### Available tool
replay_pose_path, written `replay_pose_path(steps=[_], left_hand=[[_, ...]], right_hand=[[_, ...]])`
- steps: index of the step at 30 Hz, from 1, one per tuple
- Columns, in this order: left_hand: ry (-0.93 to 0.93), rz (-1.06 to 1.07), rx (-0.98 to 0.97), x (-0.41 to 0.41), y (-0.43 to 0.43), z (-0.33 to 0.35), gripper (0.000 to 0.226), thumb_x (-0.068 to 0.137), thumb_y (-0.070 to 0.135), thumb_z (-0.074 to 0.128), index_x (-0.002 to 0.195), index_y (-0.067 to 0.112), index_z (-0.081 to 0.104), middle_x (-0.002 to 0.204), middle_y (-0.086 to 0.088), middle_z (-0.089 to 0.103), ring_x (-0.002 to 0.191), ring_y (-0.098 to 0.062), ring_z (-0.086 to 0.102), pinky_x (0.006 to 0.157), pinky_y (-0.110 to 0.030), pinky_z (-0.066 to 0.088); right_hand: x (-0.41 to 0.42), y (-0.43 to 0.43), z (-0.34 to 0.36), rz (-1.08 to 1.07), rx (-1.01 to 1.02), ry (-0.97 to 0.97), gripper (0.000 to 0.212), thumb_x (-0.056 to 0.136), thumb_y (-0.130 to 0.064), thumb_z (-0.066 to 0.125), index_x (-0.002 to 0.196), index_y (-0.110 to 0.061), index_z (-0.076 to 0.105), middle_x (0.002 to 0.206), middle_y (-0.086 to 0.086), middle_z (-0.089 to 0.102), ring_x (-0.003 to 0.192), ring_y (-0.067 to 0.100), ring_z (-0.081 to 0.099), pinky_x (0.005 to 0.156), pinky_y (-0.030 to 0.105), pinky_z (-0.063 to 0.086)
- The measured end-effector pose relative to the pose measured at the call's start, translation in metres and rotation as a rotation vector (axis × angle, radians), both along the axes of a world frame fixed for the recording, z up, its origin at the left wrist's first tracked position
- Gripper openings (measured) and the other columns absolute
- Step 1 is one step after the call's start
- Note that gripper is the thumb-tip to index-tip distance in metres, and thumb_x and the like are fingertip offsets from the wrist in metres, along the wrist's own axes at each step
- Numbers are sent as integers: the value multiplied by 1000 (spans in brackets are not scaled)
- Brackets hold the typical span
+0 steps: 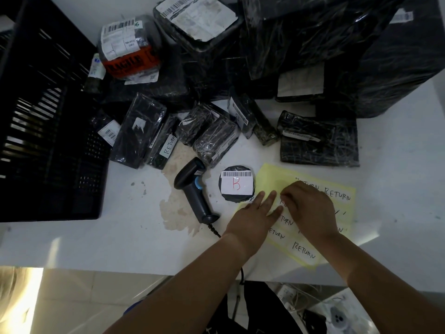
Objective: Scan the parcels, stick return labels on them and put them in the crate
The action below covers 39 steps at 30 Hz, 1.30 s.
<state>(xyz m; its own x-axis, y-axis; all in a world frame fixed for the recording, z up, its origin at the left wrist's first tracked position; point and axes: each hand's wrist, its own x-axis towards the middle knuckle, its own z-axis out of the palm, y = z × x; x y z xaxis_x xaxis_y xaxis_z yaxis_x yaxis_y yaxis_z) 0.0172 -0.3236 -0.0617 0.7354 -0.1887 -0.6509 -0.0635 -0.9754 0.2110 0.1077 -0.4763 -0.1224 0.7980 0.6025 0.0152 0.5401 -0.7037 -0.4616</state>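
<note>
A yellow sheet of white RETURN labels lies on the white table in front of me. My left hand presses flat on the sheet's left part with straight fingers. My right hand has its fingers curled and pinches at a label near the sheet's middle. A small round black parcel with a barcode label and a red mark lies just left of the sheet. The black barcode scanner lies beside it. The black slatted crate stands at the left.
Many black wrapped parcels crowd the back of the table, among them one with orange FRAGILE tape, a slim one marked RETURN and a big bundle at the right. A brown stain lies under the scanner. The table's front edge is close.
</note>
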Motion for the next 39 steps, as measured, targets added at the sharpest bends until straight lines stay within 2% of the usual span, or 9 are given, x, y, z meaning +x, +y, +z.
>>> replay_pose_path(steps=[4, 8, 10, 12, 15, 21, 26, 33, 39], left_hand=[[-3, -2, 0, -1, 0, -2, 74, 104, 7, 43, 162, 22, 1, 166, -6, -23, 155, -29, -14, 120, -42, 21], [6, -6, 0, -1, 0, -2, 74, 104, 8, 43, 162, 22, 0, 166, -6, -23, 155, -28, -15, 120, -42, 20], [6, -2, 2, -1, -1, -2, 74, 104, 8, 43, 162, 23, 0, 166, -5, -23, 155, -28, -15, 120, -41, 21], [3, -5, 5, 0, 0, -2, 75, 104, 8, 43, 162, 24, -1, 166, -5, -24, 155, -27, -15, 120, -41, 21], [-6, -10, 9, -1, 0, -2, 76, 104, 8, 44, 162, 25, -1, 166, -5, -25, 155, -27, -15, 120, -40, 22], [-12, -11, 12, -2, 0, -2, 76, 104, 7, 45, 162, 25, -1, 166, -4, -25, 155, -26, -15, 120, -39, 21], [-7, -16, 14, -2, 0, 0, 77, 104, 8, 45, 162, 24, -1, 166, -4, -25, 155, -26, -16, 120, -39, 22], [-7, -12, 13, -1, 0, -1, 77, 103, 7, 45, 162, 24, -1, 166, -4, -25, 155, -26, -16, 120, -39, 22], [-5, -17, 19, -1, 1, 1, 75, 104, 7, 43, 162, 24, -2, 166, -5, -25, 155, -27, -15, 120, -38, 20]], right_hand=[[4, 3, -2, 50, -41, -77, 4, 91, -16, 65, 88, -19, 65, 82, -4, 59, 64, 20, 58, 55, 33, 46], [10, 3, -10, 177, -142, -149, 20, 79, -3, 71, 89, -16, 60, 83, 1, 54, 64, 22, 53, 51, 31, 39], [12, -5, -12, 219, -86, -130, 17, 83, -5, 68, 92, -16, 59, 86, 0, 54, 67, 20, 52, 55, 30, 37], [14, -15, -12, 241, 4, -75, 9, 94, -15, 57, 101, -17, 62, 93, -2, 57, 75, 18, 55, 62, 27, 38], [13, -21, -14, 237, 87, -37, 27, 97, -24, 48, 110, -15, 70, 101, 0, 61, 84, 19, 59, 71, 31, 48], [11, -19, -14, 201, 147, -40, 24, 94, -19, 54, 104, -12, 73, 99, 2, 67, 80, 22, 63, 69, 35, 52], [15, -11, -8, 215, 121, -5, 24, 96, -25, 48, 100, -17, 69, 96, -4, 65, 76, 22, 60, 65, 35, 50], [14, -13, -6, 162, 173, 54, 23, 94, -26, 52, 100, -14, 72, 96, -4, 67, 82, 16, 62, 71, 31, 51], [14, -12, -8, 186, 195, 30, 15, 93, -20, 56, 90, -14, 70, 89, -5, 63, 77, 15, 60, 68, 30, 48]])
